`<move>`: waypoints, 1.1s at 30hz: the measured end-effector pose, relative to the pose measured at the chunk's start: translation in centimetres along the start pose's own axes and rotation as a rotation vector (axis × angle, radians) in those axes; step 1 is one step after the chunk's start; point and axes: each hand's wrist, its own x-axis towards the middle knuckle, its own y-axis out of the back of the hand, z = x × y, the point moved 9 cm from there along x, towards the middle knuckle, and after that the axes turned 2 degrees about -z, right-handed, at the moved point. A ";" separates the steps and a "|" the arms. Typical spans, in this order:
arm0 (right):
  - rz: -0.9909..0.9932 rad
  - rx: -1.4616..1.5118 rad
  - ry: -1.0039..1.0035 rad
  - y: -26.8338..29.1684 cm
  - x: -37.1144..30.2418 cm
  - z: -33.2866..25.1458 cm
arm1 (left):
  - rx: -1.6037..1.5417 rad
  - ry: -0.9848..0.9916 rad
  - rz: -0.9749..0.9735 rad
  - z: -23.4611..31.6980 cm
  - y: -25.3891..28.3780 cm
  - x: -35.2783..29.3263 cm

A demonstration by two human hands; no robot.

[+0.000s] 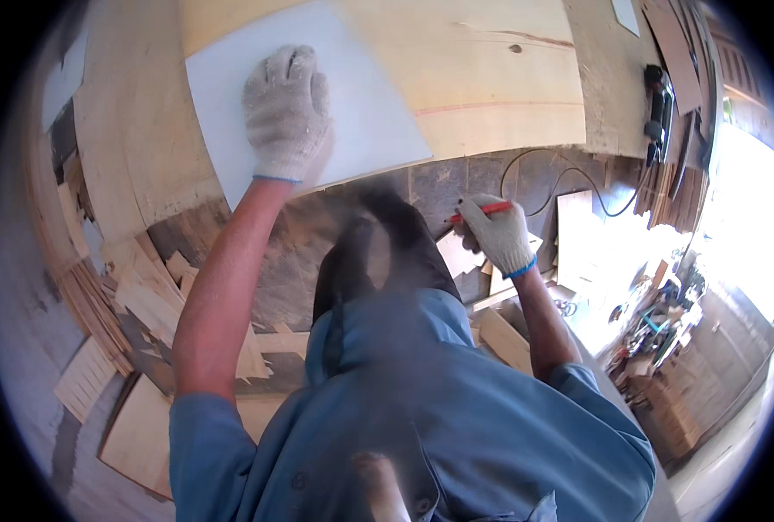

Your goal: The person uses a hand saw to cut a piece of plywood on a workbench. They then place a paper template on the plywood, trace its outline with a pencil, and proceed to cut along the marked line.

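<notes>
Left hand (287, 113) flat, fingers spread, pressing white sheet (361, 104) on plywood (491, 78), upper centre; right hand (494, 233) closed round red pencil (482, 210), mid-frame. Risk: sheet may slip if pressure eases

Your blue shirt (456, 409) fills the lower middle of the view. On the floor (21, 331) to your left lie wood offcuts (143, 296) in a loose heap, with a slatted piece (84, 378) near the edge. A black cable (569, 178) loops over the dark floor below the bench. A black power tool (658, 113) sits at the upper right beside stacked boards (678, 52). Tools and clutter (656, 322) crowd the bright right side.
</notes>
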 end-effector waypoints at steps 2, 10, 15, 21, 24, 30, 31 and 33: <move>0.112 0.283 -0.053 0.3 -1.9 0.5 | 0.022 -0.004 0.013 0.2 -0.1 -0.1; 0.296 0.778 0.268 -0.6 -1.9 -2.6 | 0.133 -0.283 -0.082 0.0 -0.6 -0.8; 0.389 0.866 0.187 -3.2 -1.5 -3.2 | 0.115 -0.495 -0.139 -0.8 -0.2 -0.5; 0.786 0.330 0.406 -4.6 -3.4 -5.2 | 0.073 -0.535 -0.157 -0.8 -0.4 -0.6; 1.002 -0.074 0.423 -5.5 -4.7 -8.3 | 0.035 -0.631 -0.099 -0.6 -0.6 -1.5; 1.193 -0.176 0.371 -12.6 -6.4 -11.8 | -0.029 -0.742 -0.071 -0.5 -0.7 -1.8; 1.169 -0.186 0.357 -15.4 -6.8 -12.5 | -0.043 -0.742 -0.074 -1.0 -0.8 -1.8; 1.094 -0.027 0.386 -21.4 -7.1 -13.0 | -0.075 -0.740 -0.075 -1.3 -1.1 -1.9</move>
